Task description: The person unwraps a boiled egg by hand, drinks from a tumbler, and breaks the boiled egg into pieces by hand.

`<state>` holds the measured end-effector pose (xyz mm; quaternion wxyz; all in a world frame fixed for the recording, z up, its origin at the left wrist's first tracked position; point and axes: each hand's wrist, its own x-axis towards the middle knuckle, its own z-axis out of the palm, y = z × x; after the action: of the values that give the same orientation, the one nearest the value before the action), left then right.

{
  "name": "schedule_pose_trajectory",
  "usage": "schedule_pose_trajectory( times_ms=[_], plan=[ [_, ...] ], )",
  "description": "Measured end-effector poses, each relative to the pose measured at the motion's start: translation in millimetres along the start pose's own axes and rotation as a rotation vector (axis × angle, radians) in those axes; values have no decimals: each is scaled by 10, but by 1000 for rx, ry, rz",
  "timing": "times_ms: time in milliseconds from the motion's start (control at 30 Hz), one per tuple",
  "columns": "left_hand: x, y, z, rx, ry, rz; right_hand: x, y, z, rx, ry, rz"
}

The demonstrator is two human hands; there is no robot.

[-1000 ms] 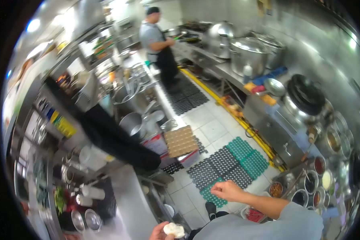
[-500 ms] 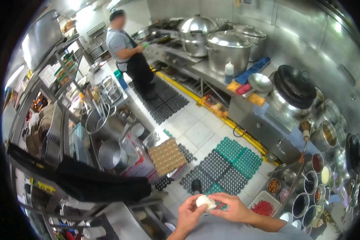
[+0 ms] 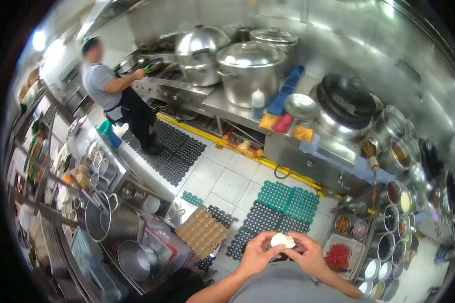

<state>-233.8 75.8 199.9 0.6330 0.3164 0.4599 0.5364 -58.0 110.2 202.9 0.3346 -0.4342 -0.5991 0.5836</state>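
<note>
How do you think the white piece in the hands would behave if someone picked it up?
The white piece is probably light, being small and held between the left hand and right hand. Its uneven outline suggests it may tear easily and would be unlikely to roll smoothly.

Ahead of you, the steel bench [image 3: 212,101] carries a big pot [image 3: 250,76], a bottle [image 3: 258,105] just beside it and a blue cloth [image 3: 286,91]. Your tiled floor [image 3: 230,187] bears a black mat [image 3: 164,146] farther off and, nearer you, a green mat [image 3: 288,199] adjoining a dark mat [image 3: 255,218].
</note>
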Motion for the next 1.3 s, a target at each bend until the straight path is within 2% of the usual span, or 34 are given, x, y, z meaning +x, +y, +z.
schedule_pose_trajectory(
  times_ms=[67,167,233,333,433,533,633,733,867,967,1000,1133,1300],
  plan=[
    [188,24,12,20,-65,1,65,-101,-23,77,74,24],
    [506,126,80,99,-179,-140,145,46,-192,231,134,145],
    [665,8,148,13,-197,-110,218,131,-289,185,173,117],
    [949,-8,309,48,-219,-83,410,91,-509,121,228,18],
    [1258,43,566,134,-192,-116,615,-38,-901,-1,122,47],
    [1622,27,983,153,-173,-116,812,98,-1379,-27,135,-52],
    [1976,45,1645,263,-162,-97,919,24,-1980,36,183,-70],
    [2379,-96,2111,271,-241,-166,924,-16,-2656,36,233,-45],
    [2855,-240,2725,283,-290,-214,950,251,-3550,77,541,-105],
    [3078,-308,3140,327,-305,-250,917,603,-4017,201,680,22],
    [3129,-319,3242,331,-309,-261,906,615,-4105,244,703,3],
    [3319,-417,3578,393,-409,-249,863,612,-4207,36,684,-11],
    [3621,-496,3803,438,-581,-249,860,482,-4194,166,713,1]
  ],
)
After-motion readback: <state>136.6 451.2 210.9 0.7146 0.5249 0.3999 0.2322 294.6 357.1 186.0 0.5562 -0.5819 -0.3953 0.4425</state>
